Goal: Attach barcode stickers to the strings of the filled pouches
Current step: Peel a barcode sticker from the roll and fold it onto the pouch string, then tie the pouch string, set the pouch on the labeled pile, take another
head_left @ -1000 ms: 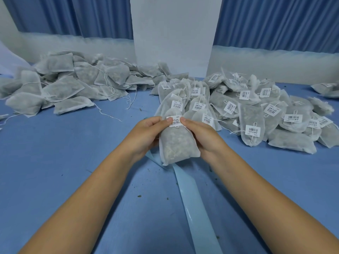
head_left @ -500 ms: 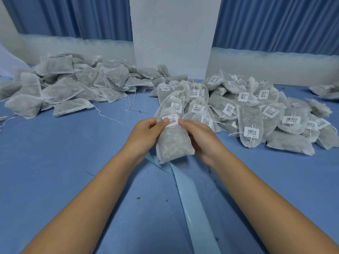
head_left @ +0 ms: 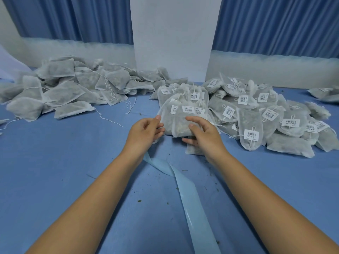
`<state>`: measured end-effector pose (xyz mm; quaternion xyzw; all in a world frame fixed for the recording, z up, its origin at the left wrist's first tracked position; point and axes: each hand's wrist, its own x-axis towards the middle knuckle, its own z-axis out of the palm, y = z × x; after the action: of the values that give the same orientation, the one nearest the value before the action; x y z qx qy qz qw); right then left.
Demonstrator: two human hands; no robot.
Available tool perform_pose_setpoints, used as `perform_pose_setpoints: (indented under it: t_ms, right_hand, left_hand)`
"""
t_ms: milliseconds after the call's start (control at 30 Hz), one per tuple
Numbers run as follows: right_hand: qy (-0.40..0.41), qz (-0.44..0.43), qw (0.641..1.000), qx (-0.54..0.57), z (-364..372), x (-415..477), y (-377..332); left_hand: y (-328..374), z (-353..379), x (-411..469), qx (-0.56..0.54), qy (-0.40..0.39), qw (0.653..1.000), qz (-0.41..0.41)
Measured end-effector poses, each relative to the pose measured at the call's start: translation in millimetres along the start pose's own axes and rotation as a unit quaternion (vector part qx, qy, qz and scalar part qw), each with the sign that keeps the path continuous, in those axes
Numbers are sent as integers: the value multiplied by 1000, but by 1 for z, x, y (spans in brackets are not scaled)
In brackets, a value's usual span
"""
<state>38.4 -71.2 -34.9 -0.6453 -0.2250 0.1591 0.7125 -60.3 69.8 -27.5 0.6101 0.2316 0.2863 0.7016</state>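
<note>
A pouch with a sticker at its neck is held near the middle of the bench, against the front of the labelled heap. It is pinched at its lower right part by the right hand, with the thumb on the front and the fingers curled beneath. The left hand is loosely curled beside the pouch's left edge, its fingertips touching or almost touching the fabric, and no grip is seen there. For this pouch the sticking is judged done, and only the setting down on the heap is left. The labelled heap, spread from the bench's middle toward its right edge, holds many pouches, each with a white barcode on its string. A 2nd heap of comparable size lies along the far left of the bench. No stickers are seen on it, and loose strings trail from it. The task is therefore judged roughly half done. 1 more pouch lies flat under the right hand, and whether it is labelled cannot be told. A pale blue liner runs from below the left hand to the near edge. No stickers are seen on its visible length, so the source of the next sticker cannot be told.
</note>
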Motion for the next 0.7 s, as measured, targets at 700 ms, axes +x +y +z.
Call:
perform_pose_setpoints:
  t_ms: [700]
  right_hand:
    - [-8,-41,870,-491,-44,71,22]
  left_hand:
    - [10,-20,7,-19,42,999,21]
